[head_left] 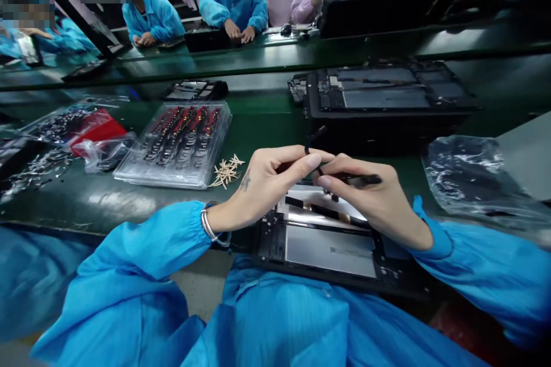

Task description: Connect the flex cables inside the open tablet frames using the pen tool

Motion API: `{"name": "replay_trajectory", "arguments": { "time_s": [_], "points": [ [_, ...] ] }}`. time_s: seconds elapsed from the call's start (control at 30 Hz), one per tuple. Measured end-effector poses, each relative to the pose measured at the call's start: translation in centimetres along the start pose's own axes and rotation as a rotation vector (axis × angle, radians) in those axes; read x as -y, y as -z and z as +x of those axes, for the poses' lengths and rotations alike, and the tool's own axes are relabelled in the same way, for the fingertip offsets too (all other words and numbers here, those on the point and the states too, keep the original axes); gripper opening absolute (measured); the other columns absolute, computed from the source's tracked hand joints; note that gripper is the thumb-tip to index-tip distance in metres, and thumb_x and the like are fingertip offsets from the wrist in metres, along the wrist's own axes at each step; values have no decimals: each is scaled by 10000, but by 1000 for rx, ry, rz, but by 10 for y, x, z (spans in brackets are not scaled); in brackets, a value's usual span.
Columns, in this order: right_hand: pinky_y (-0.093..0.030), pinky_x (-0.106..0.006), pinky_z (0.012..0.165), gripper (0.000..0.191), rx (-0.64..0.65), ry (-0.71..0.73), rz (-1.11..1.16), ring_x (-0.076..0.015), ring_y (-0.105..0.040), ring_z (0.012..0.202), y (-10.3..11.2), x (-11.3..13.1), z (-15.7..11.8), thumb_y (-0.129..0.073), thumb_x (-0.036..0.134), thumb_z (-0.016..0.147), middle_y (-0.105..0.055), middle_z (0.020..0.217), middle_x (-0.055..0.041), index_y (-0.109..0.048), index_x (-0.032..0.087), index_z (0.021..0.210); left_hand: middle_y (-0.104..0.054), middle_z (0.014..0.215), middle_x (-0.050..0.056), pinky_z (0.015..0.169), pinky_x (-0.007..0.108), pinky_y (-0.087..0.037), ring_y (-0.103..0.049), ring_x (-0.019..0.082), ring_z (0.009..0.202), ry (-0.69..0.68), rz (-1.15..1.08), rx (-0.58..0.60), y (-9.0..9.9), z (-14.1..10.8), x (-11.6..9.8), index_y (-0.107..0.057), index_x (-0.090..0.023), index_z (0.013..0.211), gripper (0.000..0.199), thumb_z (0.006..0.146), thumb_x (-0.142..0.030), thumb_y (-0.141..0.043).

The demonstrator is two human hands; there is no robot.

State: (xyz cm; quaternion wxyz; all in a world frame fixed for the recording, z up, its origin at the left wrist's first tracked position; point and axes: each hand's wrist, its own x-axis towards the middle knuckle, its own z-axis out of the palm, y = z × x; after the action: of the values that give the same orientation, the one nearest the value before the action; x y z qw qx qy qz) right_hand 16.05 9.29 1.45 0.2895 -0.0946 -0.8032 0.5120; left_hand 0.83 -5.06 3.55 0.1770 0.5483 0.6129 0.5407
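An opened tablet lies on the bench edge in front of me, its silver battery and dark flat cables exposed. Above its upper half, my left hand is closed in a pinch, with a small black part showing at thumb and index finger; its exact kind is too small to make out. My right hand grips slim black tweezers, their back end pointing right. The fingertips of both hands meet over the tablet and hide the tweezers' points.
Clear plastic trays of small components stand left, beside a pile of thin tan strips. A red packet lies farther left. Behind my hands is a stack of opened tablets; a plastic bag lies right. People work across the bench.
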Motion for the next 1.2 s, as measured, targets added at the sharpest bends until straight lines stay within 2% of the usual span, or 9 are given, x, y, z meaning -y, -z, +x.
{"name": "replay_trajectory", "arguments": {
  "time_s": [0.2, 0.33, 0.43, 0.53, 0.63, 0.73, 0.83, 0.93, 1.2],
  "points": [
    [-442, -340, 659, 62, -101, 20, -61, -169, -596, 732, 4, 5, -11, -758, 301, 917, -693, 805, -6, -759, 270, 864, -632, 653, -20, 582, 252, -428, -569, 118, 628, 49, -20, -21, -7, -2, -4, -796, -259, 1182, 325, 1040, -479, -603],
    [-430, -362, 688, 148, -64, 12, -129, -192, -592, 754, 24, 8, -11, -766, 379, 914, -683, 812, -24, -755, 277, 806, -683, 702, -24, 566, 253, -413, -562, 107, 586, 5, 188, 129, 0, -1, 5, -775, -254, 1202, 379, 1086, -483, -497],
    [-427, -369, 685, 265, 50, -66, -192, -208, -599, 746, 44, 0, -13, -783, 496, 878, -686, 818, -45, -748, 264, 754, -794, 973, 12, 680, 248, -497, -701, 131, 761, -20, 368, 310, 6, -1, 19, -769, -215, 1190, 380, 1104, -433, -470],
    [-431, -359, 659, 314, 197, -127, -274, -215, -618, 753, 62, -16, -19, -724, 539, 908, -702, 851, -54, -750, 254, 777, -777, 1220, 48, 825, 256, -546, -755, 177, 1017, -66, 480, 374, 8, -1, 33, -717, -176, 1293, 362, 1104, -375, -482],
    [-428, -346, 629, 335, 297, -131, -342, -209, -619, 751, 75, -30, -25, -638, 527, 964, -695, 875, -51, -732, 248, 803, -775, 1222, 58, 872, 262, -554, -749, 185, 1068, -183, 546, 368, 7, -2, 41, -696, -150, 1301, 333, 1103, -313, -484],
    [-400, -333, 596, 330, 361, -169, -429, -189, -599, 724, 83, -35, -27, -578, 490, 992, -676, 880, -39, -682, 239, 804, -782, 1076, 54, 800, 276, -543, -726, 174, 940, -273, 605, 357, 4, 0, 44, -703, -139, 1240, 299, 1103, -280, -478],
    [-376, -333, 585, 344, 378, -225, -514, -178, -575, 679, 88, -34, -26, -554, 499, 982, -658, 835, -26, -648, 230, 789, -739, 1066, 73, 827, 312, -536, -667, 187, 950, -333, 621, 370, 0, 3, 47, -696, -141, 1200, 279, 1103, -267, -467],
    [-371, -334, 588, 372, 367, -269, -555, -181, -573, 665, 89, -34, -25, -536, 534, 963, -660, 822, -25, -666, 228, 795, -643, 1349, 125, 1031, 363, -521, -603, 216, 1237, -355, 556, 449, -2, 6, 52, -628, -144, 1274, 276, 1108, -271, -448],
    [-368, -328, 617, 339, 389, -339, -587, -171, -579, 692, 87, -39, -22, -542, 515, 945, -672, 844, -9, -677, 236, 806, -446, 1603, 126, 1181, 430, -475, -456, 241, 1475, -232, 490, 674, -5, 6, 60, -495, -195, 1401, 323, 1120, -325, -407]
  ]
}}
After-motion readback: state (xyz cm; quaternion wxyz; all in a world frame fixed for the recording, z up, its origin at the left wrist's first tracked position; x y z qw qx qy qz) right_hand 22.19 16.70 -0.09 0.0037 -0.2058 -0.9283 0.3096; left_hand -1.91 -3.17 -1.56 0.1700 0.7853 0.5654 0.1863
